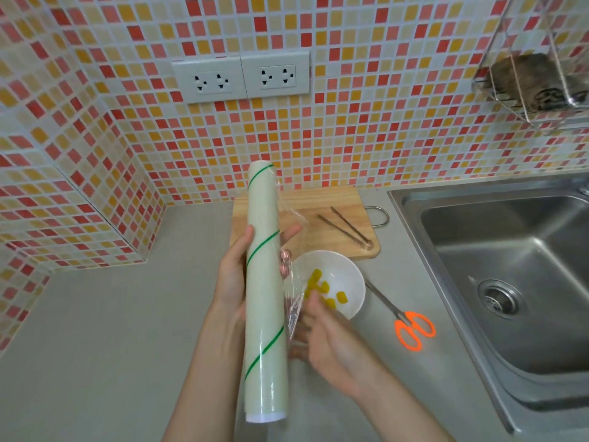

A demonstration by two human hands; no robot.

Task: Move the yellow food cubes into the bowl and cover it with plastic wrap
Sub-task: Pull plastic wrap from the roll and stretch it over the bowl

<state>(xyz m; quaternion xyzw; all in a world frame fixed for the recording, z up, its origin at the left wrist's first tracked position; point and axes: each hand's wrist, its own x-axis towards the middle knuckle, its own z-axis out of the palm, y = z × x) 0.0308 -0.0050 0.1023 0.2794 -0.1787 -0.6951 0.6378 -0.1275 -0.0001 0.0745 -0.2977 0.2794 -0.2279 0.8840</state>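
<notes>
A white bowl (pixel 345 275) stands on the grey counter with several yellow food cubes (pixel 341 297) inside. A long roll of plastic wrap (pixel 263 298) with a green spiral stripe is held upright above the counter, just left of the bowl. My left hand (pixel 231 275) grips the roll from behind at its middle. My right hand (pixel 322 336) pinches the loose, crumpled edge of the clear film (pixel 294 309) beside the roll, in front of the bowl's near rim.
A wooden cutting board (pixel 334 199) lies behind the bowl with metal tongs (pixel 345 228) on it. Orange-handled scissors (pixel 411 327) rest right of the bowl. A steel sink (pixel 510 266) fills the right side. Tiled walls with power sockets (pixel 240 78) rise behind.
</notes>
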